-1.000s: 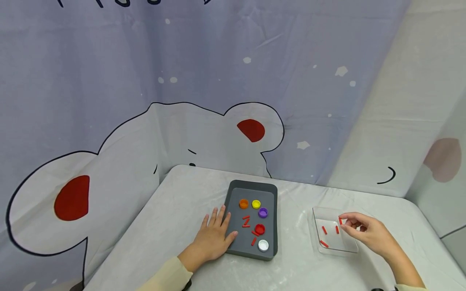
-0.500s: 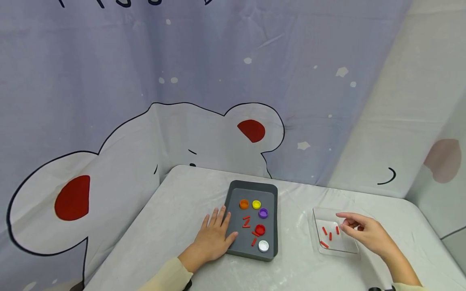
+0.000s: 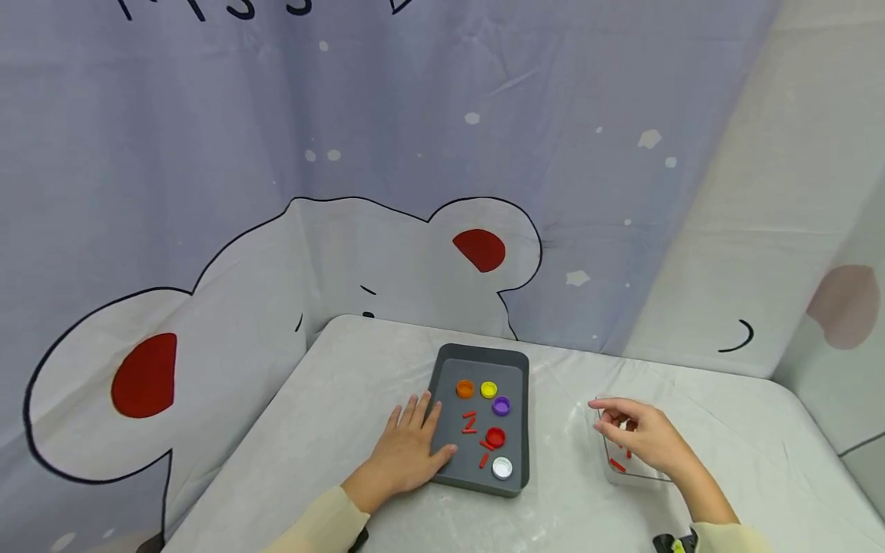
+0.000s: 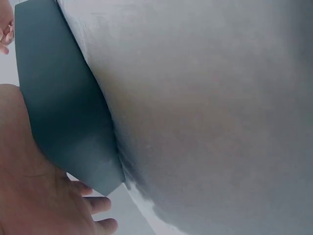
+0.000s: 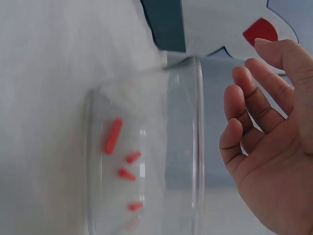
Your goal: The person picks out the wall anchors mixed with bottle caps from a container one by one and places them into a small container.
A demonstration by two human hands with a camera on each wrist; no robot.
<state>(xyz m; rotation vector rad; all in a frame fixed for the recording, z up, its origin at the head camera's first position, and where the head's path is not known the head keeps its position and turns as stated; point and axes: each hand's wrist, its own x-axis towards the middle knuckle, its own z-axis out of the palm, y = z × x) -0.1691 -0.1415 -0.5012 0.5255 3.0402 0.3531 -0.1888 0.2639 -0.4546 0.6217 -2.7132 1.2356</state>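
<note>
My left hand point(image 3: 404, 455) lies with straight, spread fingers against the left rim of a dark grey tray point(image 3: 477, 369); the tray's outer wall point(image 4: 63, 98) fills part of the left wrist view. Inside the tray are several short red sticks point(image 3: 483, 461) and orange point(image 3: 465, 389), yellow point(image 3: 488, 390), purple point(image 3: 501, 406), red point(image 3: 495, 437) and white point(image 3: 502, 468) round caps. Over a clear plastic box point(image 3: 643, 478) hovers my right hand point(image 3: 639, 434), fingers loosely bent, nothing between them. Several red sticks point(image 5: 113, 136) lie in the box, partly hidden by the hand in the head view.
A white cloth covers the table point(image 3: 563, 491). Behind it hangs a printed curtain point(image 3: 387, 153) with a bear drawing. A stretch of tablecloth separates the tray from the box on its right.
My right hand let a red stick drop into the clear box, then moved left across the box. The left hand stayed at the tray. The head view shifted slightly.
</note>
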